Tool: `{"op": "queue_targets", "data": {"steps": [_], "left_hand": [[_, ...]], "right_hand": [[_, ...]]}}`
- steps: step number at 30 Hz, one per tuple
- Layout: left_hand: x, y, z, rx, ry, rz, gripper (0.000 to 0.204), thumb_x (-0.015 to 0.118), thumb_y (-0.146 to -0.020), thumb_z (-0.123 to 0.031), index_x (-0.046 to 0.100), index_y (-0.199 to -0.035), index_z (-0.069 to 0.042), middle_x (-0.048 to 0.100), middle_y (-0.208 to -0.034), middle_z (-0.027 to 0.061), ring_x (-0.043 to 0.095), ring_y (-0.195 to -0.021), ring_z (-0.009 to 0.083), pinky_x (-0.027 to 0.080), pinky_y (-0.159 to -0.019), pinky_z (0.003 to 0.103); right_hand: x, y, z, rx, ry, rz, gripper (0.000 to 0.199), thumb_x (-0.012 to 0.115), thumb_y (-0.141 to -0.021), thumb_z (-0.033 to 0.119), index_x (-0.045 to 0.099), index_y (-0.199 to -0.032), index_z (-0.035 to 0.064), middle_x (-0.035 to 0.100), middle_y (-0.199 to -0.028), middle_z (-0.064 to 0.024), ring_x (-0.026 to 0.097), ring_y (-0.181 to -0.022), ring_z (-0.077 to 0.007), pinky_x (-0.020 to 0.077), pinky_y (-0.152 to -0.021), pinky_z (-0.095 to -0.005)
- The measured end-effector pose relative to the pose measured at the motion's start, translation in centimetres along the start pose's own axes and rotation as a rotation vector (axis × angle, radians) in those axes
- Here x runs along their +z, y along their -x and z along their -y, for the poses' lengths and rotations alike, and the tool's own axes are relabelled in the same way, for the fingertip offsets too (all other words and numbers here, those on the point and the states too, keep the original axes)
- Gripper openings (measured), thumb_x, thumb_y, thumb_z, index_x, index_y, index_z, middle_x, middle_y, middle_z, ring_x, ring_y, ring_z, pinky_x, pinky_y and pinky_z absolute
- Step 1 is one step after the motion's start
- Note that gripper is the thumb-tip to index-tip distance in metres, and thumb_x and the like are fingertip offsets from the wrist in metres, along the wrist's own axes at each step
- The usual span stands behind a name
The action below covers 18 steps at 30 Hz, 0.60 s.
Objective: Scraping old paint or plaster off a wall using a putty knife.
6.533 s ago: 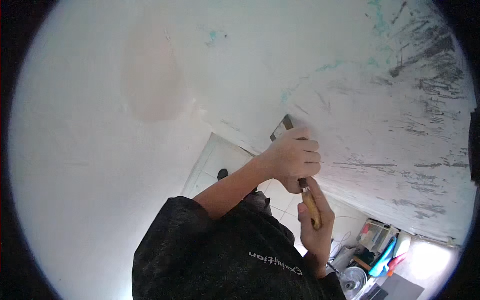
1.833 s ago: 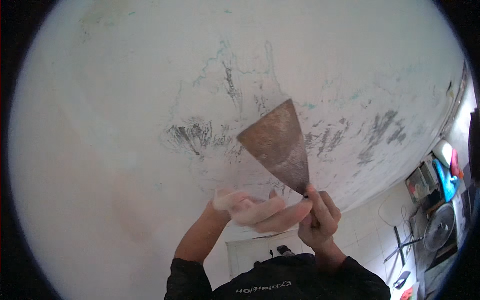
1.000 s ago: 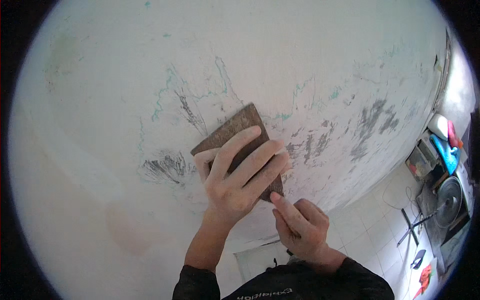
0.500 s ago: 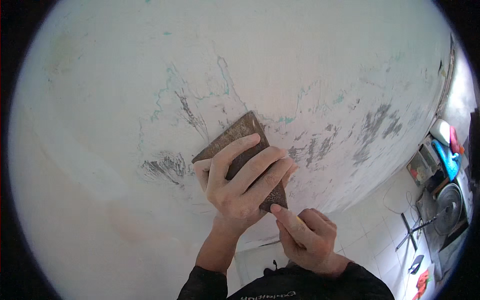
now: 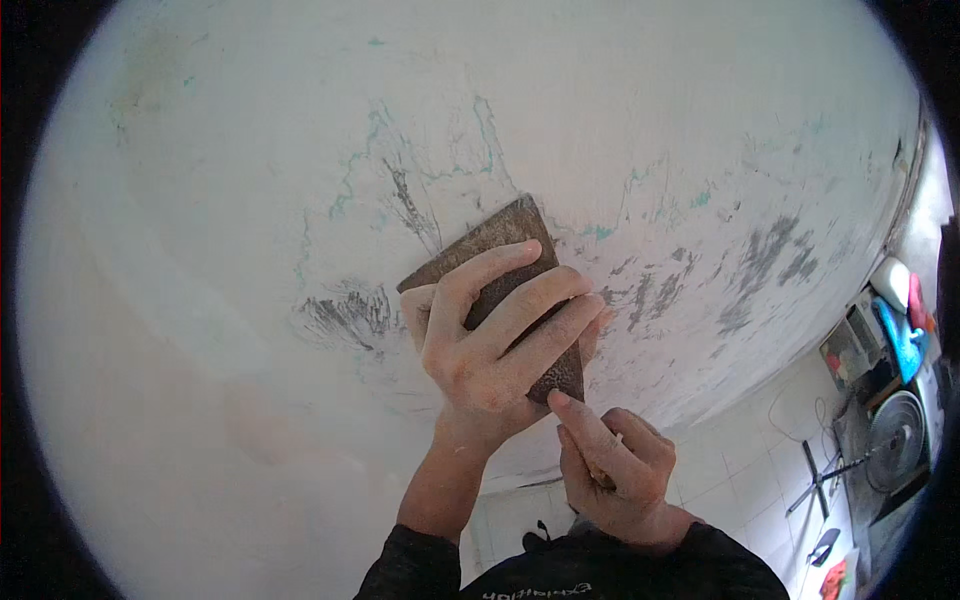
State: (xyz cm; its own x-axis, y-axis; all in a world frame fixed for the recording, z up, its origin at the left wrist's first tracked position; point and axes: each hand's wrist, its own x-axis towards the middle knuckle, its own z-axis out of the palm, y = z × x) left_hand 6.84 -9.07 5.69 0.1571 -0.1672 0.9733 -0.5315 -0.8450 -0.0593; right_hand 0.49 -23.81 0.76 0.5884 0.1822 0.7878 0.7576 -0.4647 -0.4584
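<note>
From the head, the left hand (image 5: 485,355) grips the scraper (image 5: 490,238) at the wall (image 5: 250,200), fingers spread across its blade, seemingly for even pressure; the right hand (image 5: 625,470), nearer, wraps the mostly hidden handle, forefinger on the blade, likely steadying it.

Pale lettering (image 5: 540,592) runs in one line across the black shirt (image 5: 650,570), well below the left hand's fingers (image 5: 487,268) and below, slightly left of, the right hand's fingers (image 5: 592,432); small and inverted, it sits at the lower edge, some letters unclear
</note>
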Motion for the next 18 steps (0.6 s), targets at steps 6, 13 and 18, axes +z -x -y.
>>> {"op": "queue_targets", "data": {"steps": [6, 13, 18], "left_hand": [[0.2, -0.9, 0.1, -0.027, 0.048, -0.009, 0.012, 0.083, -0.071, -0.028, 0.076, -0.079, -0.025, 0.072, -0.096, -0.0131, 0.061, -0.108, 0.017, 0.033, -0.088, 0.036], [0.2, -1.2, 0.1, 0.015, 0.034, -0.055, 0.009, 0.081, -0.071, -0.029, 0.075, -0.078, -0.026, 0.073, -0.093, -0.0129, 0.061, -0.105, 0.0149, 0.034, -0.085, 0.036], [0.1, -1.3, 0.2, 0.046, 0.046, -0.082, 0.011, 0.082, -0.07, -0.027, 0.075, -0.078, -0.025, 0.072, -0.093, -0.0133, 0.061, -0.105, 0.0157, 0.034, -0.085, 0.036]], "right_hand": [[0.5, -0.9, 0.1, -0.047, -0.013, -0.069, 0.053, 0.071, -0.075, -0.006, 0.067, -0.126, 0.0098, 0.043, -0.06, -0.003, 0.043, -0.048, -0.0165, 0.0384, -0.046, -0.0305], [0.2, -1.3, 0.7, 0.017, -0.003, -0.042, 0.043, 0.071, -0.078, -0.008, 0.07, -0.119, 0.0037, 0.04, -0.056, -0.0043, 0.038, -0.045, -0.0149, 0.0307, -0.043, -0.0277], [0.0, -1.0, 0.8, 0.001, -0.019, -0.008, 0.065, 0.069, -0.074, -0.004, 0.063, -0.135, 0.0175, 0.044, -0.063, -0.0033, 0.047, -0.049, -0.0185, 0.0463, -0.048, -0.0328]]}}
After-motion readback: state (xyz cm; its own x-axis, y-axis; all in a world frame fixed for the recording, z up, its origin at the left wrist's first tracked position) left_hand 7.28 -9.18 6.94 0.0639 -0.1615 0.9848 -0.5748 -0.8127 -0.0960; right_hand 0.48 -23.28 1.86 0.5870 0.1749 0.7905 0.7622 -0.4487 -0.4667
